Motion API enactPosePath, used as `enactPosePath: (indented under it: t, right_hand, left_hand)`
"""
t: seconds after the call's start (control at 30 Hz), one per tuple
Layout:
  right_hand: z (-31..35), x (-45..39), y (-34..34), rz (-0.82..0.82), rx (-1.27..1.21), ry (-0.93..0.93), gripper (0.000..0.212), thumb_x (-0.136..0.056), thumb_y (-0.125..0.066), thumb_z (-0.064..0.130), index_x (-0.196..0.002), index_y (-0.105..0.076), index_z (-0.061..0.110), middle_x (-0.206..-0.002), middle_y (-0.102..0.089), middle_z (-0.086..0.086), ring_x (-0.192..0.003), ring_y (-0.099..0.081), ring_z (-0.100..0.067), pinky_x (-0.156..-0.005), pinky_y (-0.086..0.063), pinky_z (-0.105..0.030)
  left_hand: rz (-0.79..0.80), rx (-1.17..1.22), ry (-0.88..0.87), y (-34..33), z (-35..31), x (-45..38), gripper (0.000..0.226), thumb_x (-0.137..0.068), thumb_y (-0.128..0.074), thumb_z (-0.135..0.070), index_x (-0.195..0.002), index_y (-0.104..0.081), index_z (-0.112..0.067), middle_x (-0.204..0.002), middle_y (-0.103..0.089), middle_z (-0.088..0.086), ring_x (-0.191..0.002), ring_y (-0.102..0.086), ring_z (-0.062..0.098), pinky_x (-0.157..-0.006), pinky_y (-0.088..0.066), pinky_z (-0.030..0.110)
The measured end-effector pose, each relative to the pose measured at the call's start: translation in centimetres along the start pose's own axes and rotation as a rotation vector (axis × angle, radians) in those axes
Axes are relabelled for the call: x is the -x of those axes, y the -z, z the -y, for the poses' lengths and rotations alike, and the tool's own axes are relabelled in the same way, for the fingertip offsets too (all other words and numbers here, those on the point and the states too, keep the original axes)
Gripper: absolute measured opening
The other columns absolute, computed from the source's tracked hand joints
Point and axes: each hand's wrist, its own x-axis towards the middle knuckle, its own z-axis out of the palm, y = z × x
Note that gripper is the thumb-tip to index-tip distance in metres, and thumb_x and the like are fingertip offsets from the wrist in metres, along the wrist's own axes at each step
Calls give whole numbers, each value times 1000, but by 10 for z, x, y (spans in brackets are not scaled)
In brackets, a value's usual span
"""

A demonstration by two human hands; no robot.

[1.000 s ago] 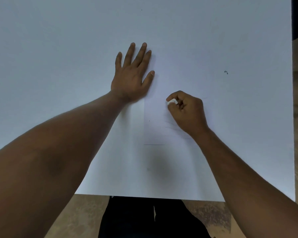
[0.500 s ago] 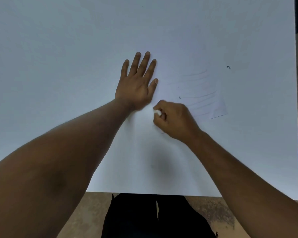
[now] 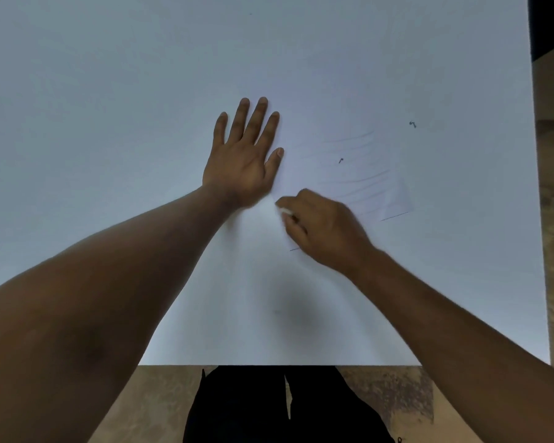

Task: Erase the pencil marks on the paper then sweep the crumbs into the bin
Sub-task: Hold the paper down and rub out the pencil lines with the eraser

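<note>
White table [image 3: 109, 91] carries the paper [image 3: 349, 174]; left hand [image 3: 243, 161] presses it flat, fingers straight, while right hand [image 3: 323, 225] pinches an eraser [image 3: 285, 212] in curled fingers.

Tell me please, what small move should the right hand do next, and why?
Probably rub the eraser rightward: the right hand pinches it at the paper's left part, while faint pencil lines remain to its right. The left hand lies flat, holding the sheet.

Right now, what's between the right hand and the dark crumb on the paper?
Head view: only bare paper with faint pencil lines lies between the right hand, pinching the eraser, and the crumb.
</note>
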Motion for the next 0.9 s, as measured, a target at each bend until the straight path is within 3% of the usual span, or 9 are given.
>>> enactPosePath:
  t: [0.07,0.17,0.27,0.4,0.53,0.67,0.73,0.9]
  right_hand:
    - [-10,0,-1,4,76,3,24,-95,-53,18,-109,-70,10,-87,-64,-8,-71,-64,-28,-57,-53,-36]
    - [-52,-11,18,-174,187,-172,19,-95,-53,17,-103,-70,11,-85,-64,-10,-77,-64,-30,-65,-51,-36]
    - [-80,-19,39,-238,162,-333,19,-96,-51,18,-99,-68,12,-83,-63,-8,-77,-59,-27,-70,-49,-39]
    - [-51,-15,24,-191,65,-220,24,-96,-52,23,-110,-69,14,-96,-68,-7,-86,-65,-27,-74,-51,-34]
    - [-18,-3,1,20,78,4,29,-96,-49,25,-115,-69,15,-92,-66,-3,-76,-66,-26,-58,-53,-34]
    - [-65,-21,20,-222,222,-220,24,-97,-49,22,-108,-69,14,-90,-67,-8,-81,-65,-28,-65,-54,-39]
    - [-83,-27,38,-269,172,-355,24,-98,-48,21,-104,-68,11,-86,-66,-8,-79,-62,-27,-69,-53,-39]
    - [-61,-25,39,-277,-72,-325,22,-97,-57,20,-111,-69,8,-86,-66,0,-71,-56,-9,-73,-49,-24]
  left_hand:
    - [0,4,-3,0,1,1,64,-108,-16,-49,-164,-10,-20,-173,0,5,-159,5,27,-127,1,53]
    - [-11,11,2,0,-3,0,62,-108,-18,-48,-164,-13,-20,-173,-2,5,-159,4,28,-127,0,54]
    - [-12,18,4,-1,-1,0,62,-109,-18,-47,-164,-13,-21,-173,-2,4,-159,4,28,-127,1,53]
    - [-22,18,-2,-1,-1,0,62,-108,-18,-48,-164,-13,-20,-173,-3,4,-159,3,27,-127,-1,53]
    - [-34,17,-13,-3,0,0,63,-108,-18,-48,-164,-13,-19,-173,-2,5,-159,3,27,-127,-2,53]
    - [-38,31,8,-3,-1,0,64,-108,-20,-48,-164,-13,-18,-173,-4,6,-159,3,30,-127,-1,53]
    - [-41,35,8,-3,-1,-1,64,-108,-21,-48,-164,-14,-18,-173,-4,5,-159,3,31,-127,-1,53]
    - [-38,36,12,-4,0,0,65,-108,-21,-49,-164,-10,-18,-173,1,5,-159,6,29,-127,1,51]
